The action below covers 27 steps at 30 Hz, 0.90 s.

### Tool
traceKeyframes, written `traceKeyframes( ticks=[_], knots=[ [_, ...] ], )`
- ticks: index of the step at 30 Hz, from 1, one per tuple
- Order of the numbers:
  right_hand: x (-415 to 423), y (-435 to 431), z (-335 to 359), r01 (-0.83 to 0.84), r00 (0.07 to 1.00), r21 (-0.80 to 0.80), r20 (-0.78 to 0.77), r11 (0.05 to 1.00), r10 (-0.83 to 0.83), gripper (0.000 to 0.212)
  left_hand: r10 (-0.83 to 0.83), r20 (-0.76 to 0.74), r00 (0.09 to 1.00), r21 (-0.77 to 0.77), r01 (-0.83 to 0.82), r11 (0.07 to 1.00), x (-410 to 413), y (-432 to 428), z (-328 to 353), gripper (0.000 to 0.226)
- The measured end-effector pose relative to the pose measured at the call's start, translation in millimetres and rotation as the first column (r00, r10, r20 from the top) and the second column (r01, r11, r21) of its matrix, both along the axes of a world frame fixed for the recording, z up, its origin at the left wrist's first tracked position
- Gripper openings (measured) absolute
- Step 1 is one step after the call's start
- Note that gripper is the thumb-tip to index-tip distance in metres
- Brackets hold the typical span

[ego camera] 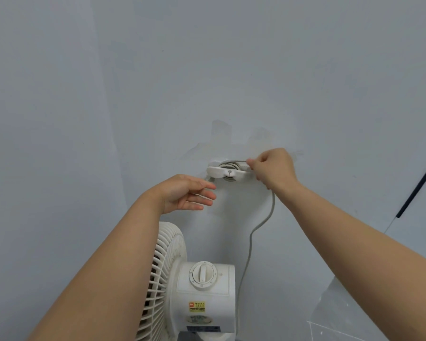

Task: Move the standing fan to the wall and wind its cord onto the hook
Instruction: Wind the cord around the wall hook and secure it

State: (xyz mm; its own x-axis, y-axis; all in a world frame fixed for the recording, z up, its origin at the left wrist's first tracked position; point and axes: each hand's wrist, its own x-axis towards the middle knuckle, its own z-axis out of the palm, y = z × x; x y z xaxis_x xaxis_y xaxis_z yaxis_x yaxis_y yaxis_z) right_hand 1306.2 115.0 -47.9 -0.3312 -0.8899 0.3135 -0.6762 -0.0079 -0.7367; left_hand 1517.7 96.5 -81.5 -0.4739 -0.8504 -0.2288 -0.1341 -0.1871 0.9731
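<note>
A white standing fan stands close to the pale wall, its grille facing left and a round dial on top of its motor housing. Above it a white hook is fixed to the wall, with grey cord coils wrapped behind it. My right hand pinches the grey cord at the hook's right end. From there the cord hangs down in a curve behind the fan. My left hand hovers just left of and below the hook, fingers straight, holding nothing.
The wall fills most of the view, with patchy marks around the hook. A dark diagonal strip runs down the far right. A clear plastic sheet or box sits at the lower right beside the fan.
</note>
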Motion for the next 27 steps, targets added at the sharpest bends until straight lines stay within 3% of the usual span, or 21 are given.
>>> traceKeyframes(
  ticks=[2,5,7,9,12,16,19,24,27],
  knots=[
    [-8.9,0.3,-14.2,0.033,0.998,-0.02,-0.054,0.999,-0.034,0.043,0.011,0.009,1.0,0.002,-0.011,1.0,0.4,-0.2,-1.2,0.022],
    [-13.1,3.9,-29.4,0.08,0.978,-0.039,-0.188,0.996,-0.086,0.036,0.043,0.043,0.998,0.0,-0.043,0.999,1.0,-1.1,-4.0,0.022],
    [-13.2,3.7,-39.5,0.109,0.978,-0.058,-0.173,0.992,-0.118,0.036,0.07,0.056,0.996,-0.005,-0.07,0.998,1.2,-2.2,-5.1,0.02],
    [-11.8,6.3,-48.9,0.121,0.991,-0.02,-0.048,0.992,-0.122,0.041,0.087,0.061,0.994,-0.007,-0.087,0.996,-0.4,-3.0,-5.3,0.019],
    [-4.2,10.8,-61.2,0.067,0.957,0.129,0.27,0.989,-0.1,0.046,0.071,0.072,0.995,-0.009,-0.07,0.997,-3.7,-2.6,-5.3,0.019],
    [14.9,3.8,-71.5,-0.124,0.746,0.292,0.658,0.948,-0.105,0.041,0.077,0.093,0.993,-0.015,-0.076,0.997,-6.4,-3.6,-5.7,0.019],
    [18.0,2.9,-85.7,-0.339,0.545,0.273,0.837,0.9,-0.049,0.035,0.133,0.081,0.988,-0.024,-0.131,0.991,-6.7,-6.2,-6.1,0.018],
    [4.6,7.0,-127.6,-0.512,0.339,0.201,0.941,0.835,-0.019,0.028,0.172,0.105,0.979,-0.087,-0.164,0.983,-11.0,-10.6,-9.5,0.016],
    [4.7,4.9,-137.1,-0.56,0.307,0.173,0.952,0.811,0.01,0.027,0.184,0.123,0.975,-0.157,-0.164,0.974,-14.6,-12.4,-10.2,0.018]
  ],
)
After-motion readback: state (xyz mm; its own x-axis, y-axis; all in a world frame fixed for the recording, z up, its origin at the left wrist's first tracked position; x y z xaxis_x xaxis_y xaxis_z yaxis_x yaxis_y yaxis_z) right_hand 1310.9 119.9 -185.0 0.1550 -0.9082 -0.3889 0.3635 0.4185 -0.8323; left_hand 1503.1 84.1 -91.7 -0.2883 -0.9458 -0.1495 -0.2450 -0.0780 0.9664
